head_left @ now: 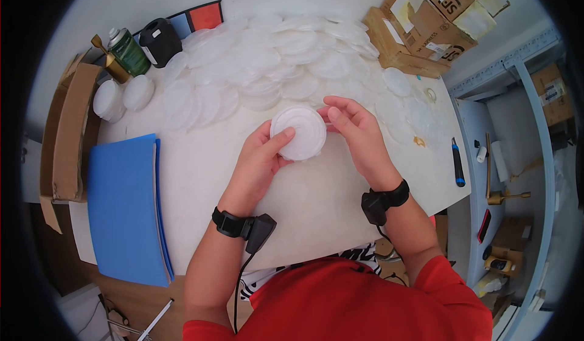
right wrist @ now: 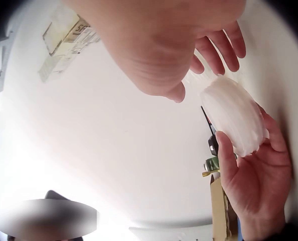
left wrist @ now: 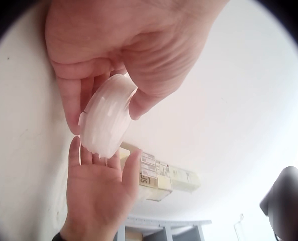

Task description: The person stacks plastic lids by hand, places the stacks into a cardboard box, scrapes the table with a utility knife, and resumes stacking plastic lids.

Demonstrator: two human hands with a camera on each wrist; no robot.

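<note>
Over the middle of the white table, my left hand [head_left: 257, 161] grips a stack of round, translucent white plastic lids [head_left: 308, 128]. Its thumb lies across the top lid, and the other fingers curl under the edge. Seen side-on in the left wrist view, the stack [left wrist: 108, 118] is many thin layers thick. My right hand [head_left: 363, 139] is beside the stack's right edge, with its fingers loosely bent. In the right wrist view, the fingertips of the right hand [right wrist: 189, 45] are close to the lids [right wrist: 234, 113], and nothing sits in its palm.
Loose lids [head_left: 261, 55] spread in a wide heap along the back. Two small lid stacks [head_left: 109, 101] stand at left, near a green bottle [head_left: 129, 52] and black container [head_left: 160, 42]. A blue folder [head_left: 125, 210], cardboard tray [head_left: 73, 140], utility knife [head_left: 457, 163] and cardboard boxes [head_left: 420, 34] surround the workspace.
</note>
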